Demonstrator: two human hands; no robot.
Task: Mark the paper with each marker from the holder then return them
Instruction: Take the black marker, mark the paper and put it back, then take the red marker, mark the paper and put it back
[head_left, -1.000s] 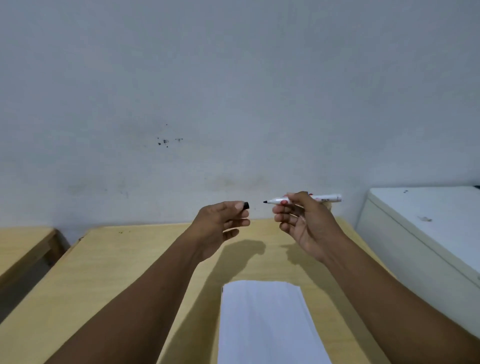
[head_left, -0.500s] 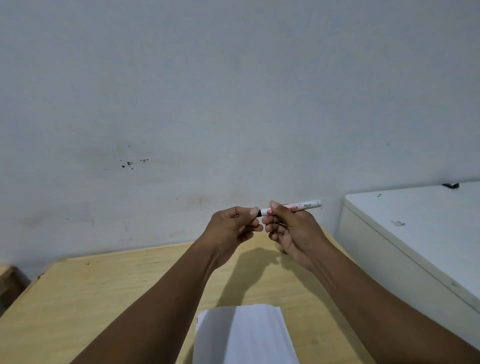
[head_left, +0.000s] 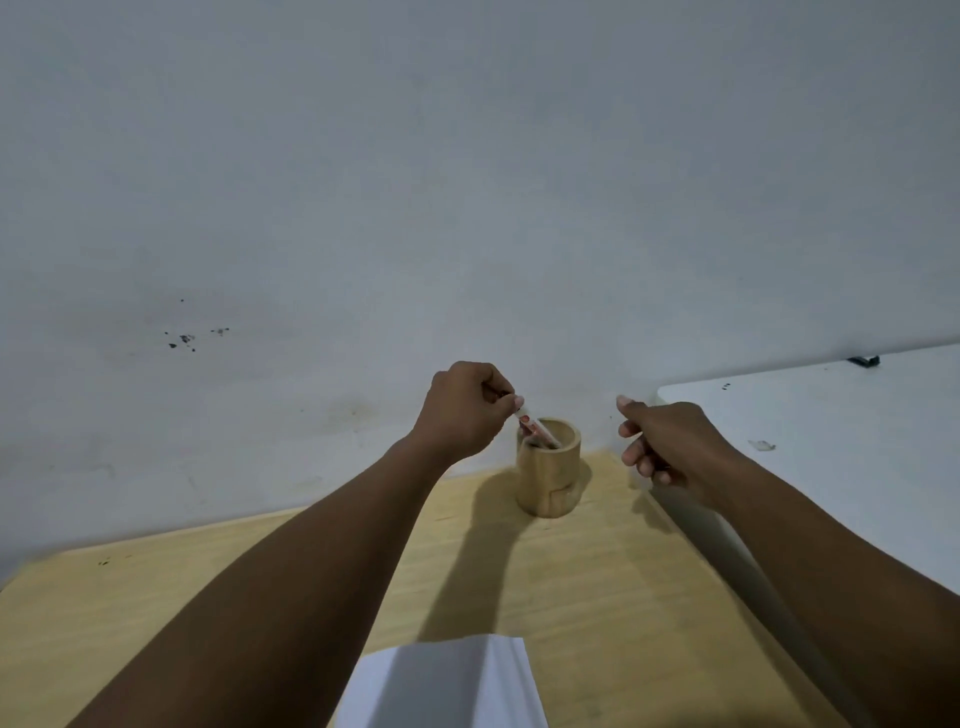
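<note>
A round wooden holder (head_left: 549, 475) stands at the far edge of the wooden table (head_left: 597, 587), against the wall. My left hand (head_left: 464, 408) pinches the top of a white marker with a red label (head_left: 535, 428). The marker leans into the holder's mouth, its lower end inside. My right hand (head_left: 662, 441) hovers to the right of the holder with fingers loosely apart and nothing in it. A stack of white paper (head_left: 452, 680) lies at the near edge of the table, between my forearms.
A white cabinet or counter (head_left: 831, 441) adjoins the table on the right, with a small dark object (head_left: 863, 360) at its back. A pale wall with dark specks rises directly behind the holder.
Both hands joined and the cap went onto the marker. The marker passed to my left hand, which lowered it into the holder. My right hand let go and moved right.
</note>
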